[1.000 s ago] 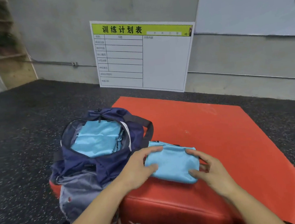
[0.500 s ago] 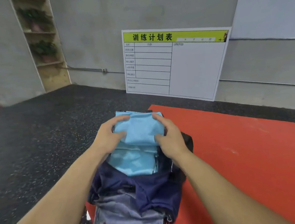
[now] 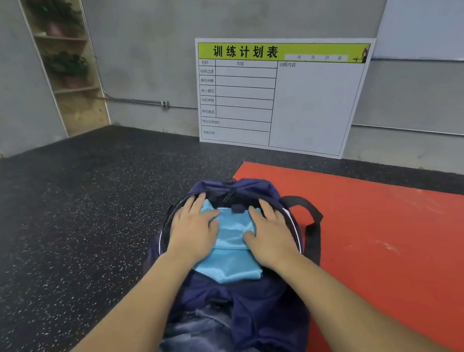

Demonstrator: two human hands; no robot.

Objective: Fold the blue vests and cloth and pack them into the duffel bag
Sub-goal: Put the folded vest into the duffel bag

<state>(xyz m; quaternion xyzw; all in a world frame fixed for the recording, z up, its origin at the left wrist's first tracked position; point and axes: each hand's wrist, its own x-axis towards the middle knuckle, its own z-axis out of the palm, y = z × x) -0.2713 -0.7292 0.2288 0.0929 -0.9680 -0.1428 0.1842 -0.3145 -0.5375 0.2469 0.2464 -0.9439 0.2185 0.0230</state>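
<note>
Half a second back, held pinched in both hands just above the bag's mouth; now lowered into the duffel bag (image 3: 264,307), the folded blue cloth (image 3: 229,249) lying in the open mouth on top of whatever blue fabric was already inside. Left hand (image 3: 193,229) pressed flat at 9 o'clock of the bundle, fingers straight and spread toward 12, tips reaching the dark rim; right hand (image 3: 272,234) flat at 3 o'clock likewise, thumb laid across the cloth. No grasp on either side: released, palms only pushing down. A second ago, still out on the red mat (image 3: 399,245) at 3 o'clock of the bag; judged from that, one more piece packed and being tamped to make room. No blue piece left in view on the mat, so probably close to the end, with closing the bag perhaps remaining. Hard to tell: how many folded pieces lie underneath, and whether this top one is a vest or the cloth. Near edge of the bundle overlapping the bag's lip at 6 o'clock, so not certain it sits fully inside. Zip mostly hidden by fingers; bag's near end cut off at the bottom edge and blurred. Black strap (image 3: 311,225) looping out at 3 o'clock. Schedule board (image 3: 314,98) leaning on the wall at 12.
</note>
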